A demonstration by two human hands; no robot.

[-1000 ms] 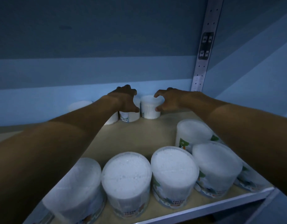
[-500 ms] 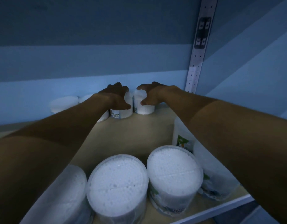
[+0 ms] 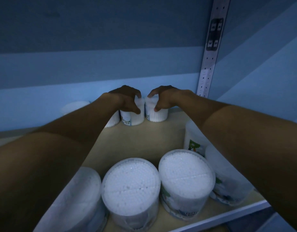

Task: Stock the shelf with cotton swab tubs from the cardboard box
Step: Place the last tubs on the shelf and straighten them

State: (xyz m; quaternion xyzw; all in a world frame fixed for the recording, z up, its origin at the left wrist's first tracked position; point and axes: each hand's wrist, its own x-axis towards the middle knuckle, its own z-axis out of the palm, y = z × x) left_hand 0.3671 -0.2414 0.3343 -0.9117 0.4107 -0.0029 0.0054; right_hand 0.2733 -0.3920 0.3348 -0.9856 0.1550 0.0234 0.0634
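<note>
While both bare forearms stretch deep into the shelf bay, the left hand (image 3: 127,99) arches over a tub with a barcode label (image 3: 133,115), its fingers curled down over the far rim and its thumb pressed against the near side, so the hand grips that tub from above. The right hand (image 3: 162,97) mirrors it on a plain-sided tub (image 3: 157,114), fingers hooked over the top edge and thumb tip set against the front wall, holding it the same way. These two tubs stand upright at the back of the shelf board (image 3: 161,134), just beside each other with only a thin gap between them, close to the blue back wall (image 3: 94,84). They are short clear plastic cylinders, and the packed swab sticks show as fine vertical lines through their sides. A third back-row tub (image 3: 113,121) is partly hidden behind the left wrist, and a fourth back-row tub (image 3: 74,106) sits dimly further left. Along the front edge stands a row of front tubs (image 3: 186,174), round and translucent, their lids showing a pebbled white mass of swab heads; some carry green-printed labels. The board is smooth, pale and wood-coloured. A perforated metal upright (image 3: 209,61) rises at the right rear corner.
</note>
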